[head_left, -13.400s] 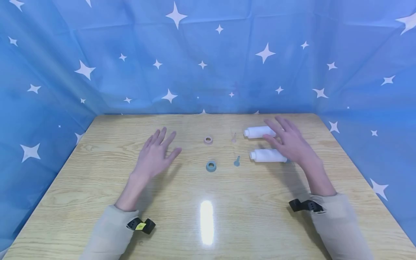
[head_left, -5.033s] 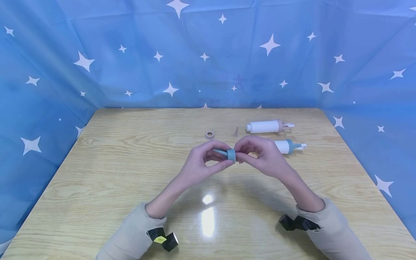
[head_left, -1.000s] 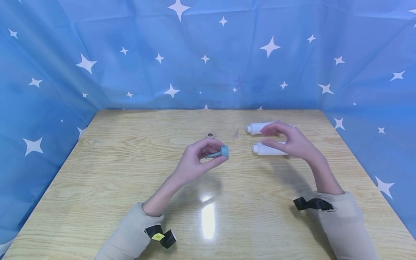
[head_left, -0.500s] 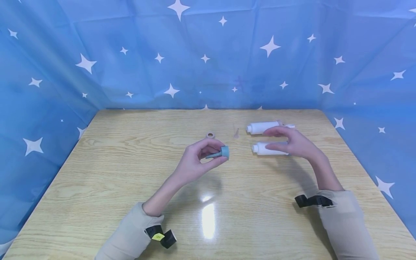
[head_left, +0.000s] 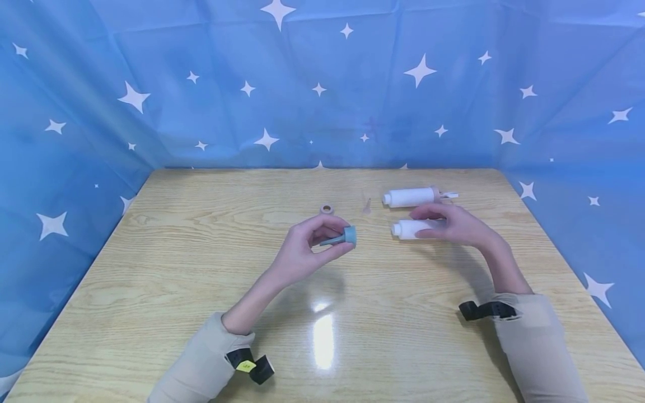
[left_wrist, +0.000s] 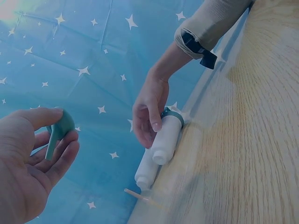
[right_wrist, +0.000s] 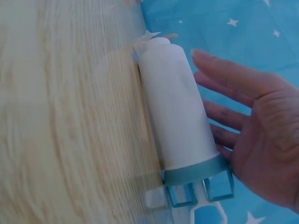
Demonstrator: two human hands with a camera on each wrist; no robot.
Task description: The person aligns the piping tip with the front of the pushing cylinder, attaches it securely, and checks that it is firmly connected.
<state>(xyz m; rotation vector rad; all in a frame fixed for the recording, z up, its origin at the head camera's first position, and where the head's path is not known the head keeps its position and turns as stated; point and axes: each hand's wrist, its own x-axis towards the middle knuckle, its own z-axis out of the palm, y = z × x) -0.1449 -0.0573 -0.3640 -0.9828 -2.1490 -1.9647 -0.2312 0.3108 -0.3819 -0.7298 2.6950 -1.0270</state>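
Note:
My left hand (head_left: 307, 246) pinches a teal ring-shaped cap (head_left: 350, 236) with a thin teal spout (head_left: 331, 240) pointing back toward the palm. In the left wrist view the teal piece (left_wrist: 64, 125) sits between thumb and fingers. My right hand (head_left: 456, 225) is around the nearer white cylinder (head_left: 410, 229), which lies on its side. The right wrist view has that cylinder (right_wrist: 175, 102) with a teal collar (right_wrist: 196, 171) and handle loops at its end; the fingers of my right hand (right_wrist: 257, 112) are relaxed beside it. Whether they touch it, I cannot tell.
Behind lies a second white cylinder (head_left: 409, 197) with a pinkish collar and handle. A pinkish ring (head_left: 326, 209) and a small pinkish spout (head_left: 367, 206) rest on the wooden table (head_left: 151, 268). A blue curtain with white stars (head_left: 353, 112) surrounds the table's back and sides.
Since the older frames, the teal ring and spout have left the table together in my left hand. My right hand has moved away from them to the nearer cylinder and lowered slightly.

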